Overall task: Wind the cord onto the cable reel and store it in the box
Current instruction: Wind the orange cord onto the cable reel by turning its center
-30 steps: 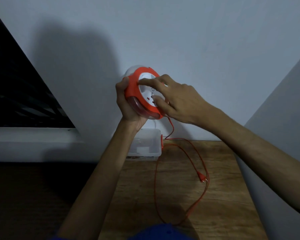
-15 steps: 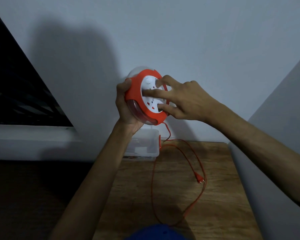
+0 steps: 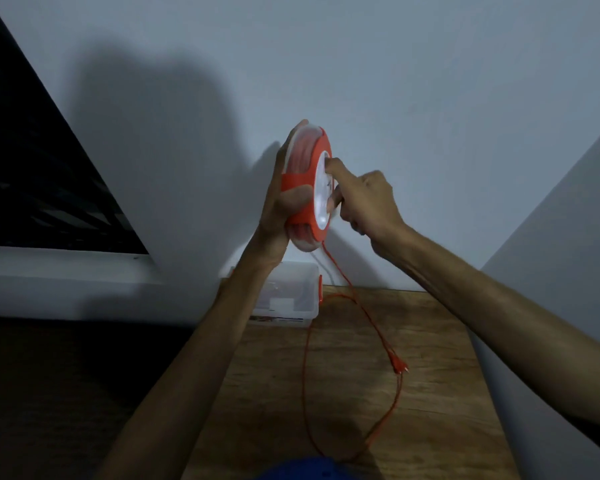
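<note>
My left hand [image 3: 280,202] grips the round orange cable reel [image 3: 309,171] by its rim and holds it up in front of the wall, edge-on to me. Coils of orange cord show through its clear side. My right hand [image 3: 364,202] presses fingers against the reel's white face. An orange cord [image 3: 371,327] hangs from the reel's bottom and loops over the wooden table [image 3: 430,393]; its plug [image 3: 399,368] lies on the right of the table. A clear plastic box [image 3: 291,296] with an orange latch stands at the table's back edge, partly behind my left forearm.
A pale wall rises straight behind the table, and a grey panel [image 3: 551,271] closes in the right side. To the left are a dark window [image 3: 32,168] and a white sill. Something blue [image 3: 305,471] shows at the bottom edge.
The reel has turned from facing me to edge-on and sits a little lower. My right fingers have shifted on its white face. The loose cord loop lies much as before.
</note>
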### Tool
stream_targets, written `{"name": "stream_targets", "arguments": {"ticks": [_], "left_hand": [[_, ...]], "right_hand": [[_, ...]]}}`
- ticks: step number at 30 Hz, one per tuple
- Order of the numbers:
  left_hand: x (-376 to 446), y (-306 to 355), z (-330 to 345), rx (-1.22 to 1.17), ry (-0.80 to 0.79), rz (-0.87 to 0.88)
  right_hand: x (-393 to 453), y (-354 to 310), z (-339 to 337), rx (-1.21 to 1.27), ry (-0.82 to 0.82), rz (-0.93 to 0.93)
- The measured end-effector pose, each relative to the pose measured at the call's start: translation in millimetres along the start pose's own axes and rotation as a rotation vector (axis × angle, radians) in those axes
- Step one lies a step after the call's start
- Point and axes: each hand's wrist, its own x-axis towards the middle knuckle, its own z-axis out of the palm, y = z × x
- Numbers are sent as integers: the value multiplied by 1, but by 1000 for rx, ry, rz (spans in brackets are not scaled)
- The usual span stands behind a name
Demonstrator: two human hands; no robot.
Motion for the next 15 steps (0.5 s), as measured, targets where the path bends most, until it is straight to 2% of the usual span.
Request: {"name": "stream_targets", "arguments": {"ticks": [2,4,6,9,11,13,15], "left_hand": [[-6,0,-3,-7,-113,14],[-1,4,1,-35,-150,-21],[2,8,5,-55,-77,-58],[0,12,6,-175,-51,-33],[2,17,7,-242,-35,-26],[2,19,7,-319,-10,-83],[-1,19,6,-336,-7,-147]], "right_hand": [[-3,-3,2,138,-164,247],[-5,-4,1,132,-229,238],[-10,-4,0,26,-146,40],[-13,0,-4,-312,35,-391],[-15,1,-12,-508,-6,-578],[-14,6,-19,-648,-141,-683],[-15,8,-22,-751,-206,-766]]}}
